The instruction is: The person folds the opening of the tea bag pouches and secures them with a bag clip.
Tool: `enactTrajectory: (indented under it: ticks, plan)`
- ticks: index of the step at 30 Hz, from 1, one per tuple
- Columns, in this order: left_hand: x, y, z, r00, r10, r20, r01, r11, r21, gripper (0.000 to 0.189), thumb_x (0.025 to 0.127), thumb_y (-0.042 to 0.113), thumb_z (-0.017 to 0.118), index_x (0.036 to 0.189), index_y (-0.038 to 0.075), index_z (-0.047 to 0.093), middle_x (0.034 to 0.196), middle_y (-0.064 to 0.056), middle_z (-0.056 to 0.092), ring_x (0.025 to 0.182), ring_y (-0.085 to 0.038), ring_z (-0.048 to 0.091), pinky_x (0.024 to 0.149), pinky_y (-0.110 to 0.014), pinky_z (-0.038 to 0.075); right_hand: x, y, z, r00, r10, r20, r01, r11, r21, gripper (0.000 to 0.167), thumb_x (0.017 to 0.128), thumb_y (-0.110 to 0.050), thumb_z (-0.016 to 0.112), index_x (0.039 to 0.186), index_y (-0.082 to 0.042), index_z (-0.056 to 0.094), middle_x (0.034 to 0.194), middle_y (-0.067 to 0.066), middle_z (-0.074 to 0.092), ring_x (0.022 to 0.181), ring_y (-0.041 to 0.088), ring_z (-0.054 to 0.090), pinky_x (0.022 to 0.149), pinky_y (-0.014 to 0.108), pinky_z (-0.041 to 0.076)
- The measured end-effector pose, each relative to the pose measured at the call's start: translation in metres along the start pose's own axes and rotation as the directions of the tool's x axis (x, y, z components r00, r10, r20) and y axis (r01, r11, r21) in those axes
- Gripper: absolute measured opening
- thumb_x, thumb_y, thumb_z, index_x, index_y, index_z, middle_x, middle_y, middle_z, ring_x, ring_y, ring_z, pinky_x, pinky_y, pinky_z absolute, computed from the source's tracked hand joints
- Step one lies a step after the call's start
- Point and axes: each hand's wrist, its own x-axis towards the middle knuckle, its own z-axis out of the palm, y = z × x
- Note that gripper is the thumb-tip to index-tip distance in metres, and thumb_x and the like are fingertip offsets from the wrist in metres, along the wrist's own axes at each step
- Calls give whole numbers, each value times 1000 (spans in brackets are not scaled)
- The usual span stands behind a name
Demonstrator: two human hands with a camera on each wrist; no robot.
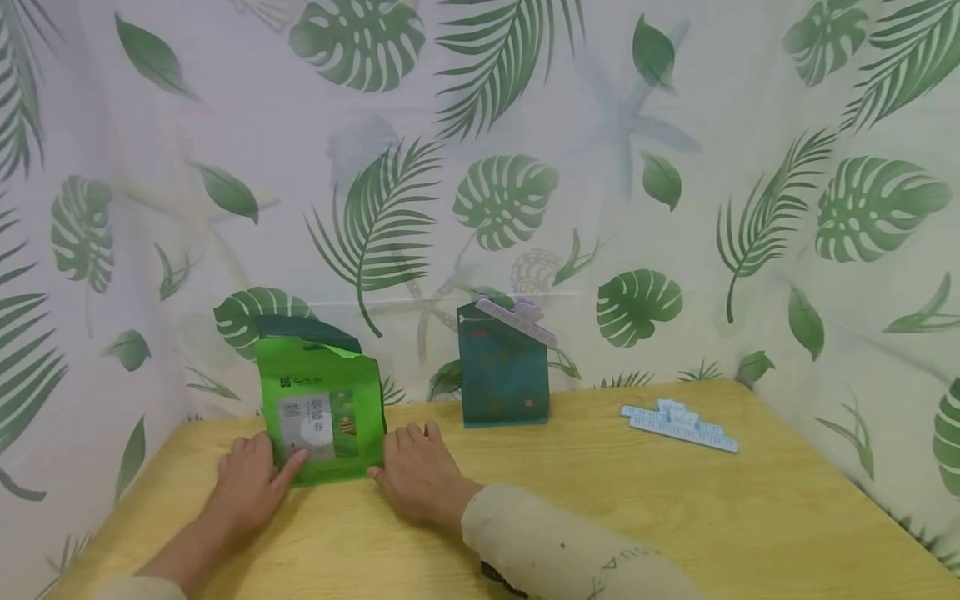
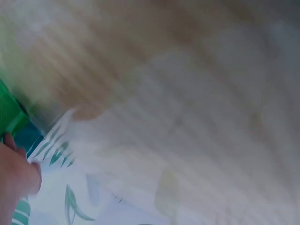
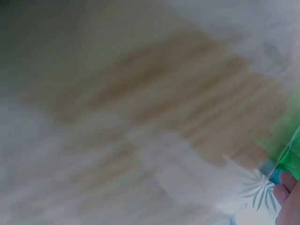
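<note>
Holding a green bag [image 1: 345, 375] upright on the left part of the wooden table [image 1: 600, 525], with its printed front facing the head camera and its top edge uneven. Grasping its lower left side with the left hand [image 1: 243, 483], laying the thumb over the front. Grasping the lower right side with the right hand [image 1: 420, 471], bending the fingers at the edge and bringing the thumb to the bottom corner. Seeing a dark teal strip [image 1: 307, 327] rising behind the green top, being unable to tell part of the same bag from a second one. Seeing a teal bag [image 1: 498, 375] standing farther back to the right, near the leaf-print cloth [image 1: 637, 308], with a lilac clip [image 1: 517, 319] slanting across its top. Seeing a pale blue clip-like object [image 1: 682, 433] lying farther right, well apart from both hands, being unable to tell one clip from two. Getting mostly blur in both wrist views.
</note>
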Motion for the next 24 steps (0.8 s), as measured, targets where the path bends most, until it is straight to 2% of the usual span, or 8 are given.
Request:
enactTrajectory:
  ticks: [3,6,11,17,21,24]
  plan:
    - [4,0,-4,999,-25,42,30,990,-141,61,102,51,50,122,-6,58,96,-10,62,95,-28,47,83,-52,39,-1,4,-1,1000,-23,-5,22,1000,-9,45,106,-52,32,106,-13,54,94,1,58,89,18,51,88,38,36]
    - [7,-2,-5,999,-16,36,22,984,-177,55,101,48,53,123,-2,62,97,-9,64,95,-27,48,83,-52,38,-3,5,-1,999,-43,-14,43,999,0,45,106,-51,31,106,-12,54,95,1,59,90,19,52,88,39,36]
    - [9,-5,-3,1000,29,-5,-29,994,-105,51,102,45,54,117,-2,65,87,-5,61,88,-25,48,78,-46,36,-6,8,-1,998,-59,-16,58,998,-4,45,106,-51,32,107,-13,54,100,2,60,96,19,54,91,40,36]
    - [5,-2,-1,1000,15,-18,-17,995,-94,51,102,45,54,107,-5,63,80,-4,56,82,-22,43,76,-42,34,-11,11,-5,997,-80,-13,80,997,3,43,106,-50,32,108,-13,53,102,1,60,95,18,52,91,39,34]
    - [4,2,3,999,17,-30,-18,1000,-6,53,102,48,50,98,-4,59,81,-8,54,84,-26,45,77,-43,35,-13,14,-5,996,-85,-30,85,996,21,43,106,-51,33,107,-13,54,103,1,61,93,18,50,90,39,34]
    - [2,6,8,999,26,-29,-24,998,59,57,103,50,47,98,-6,58,85,-11,55,89,-30,47,78,-45,35,-15,17,-3,996,-83,-28,84,996,36,44,106,-51,33,108,-12,54,105,2,62,93,18,50,90,39,34]
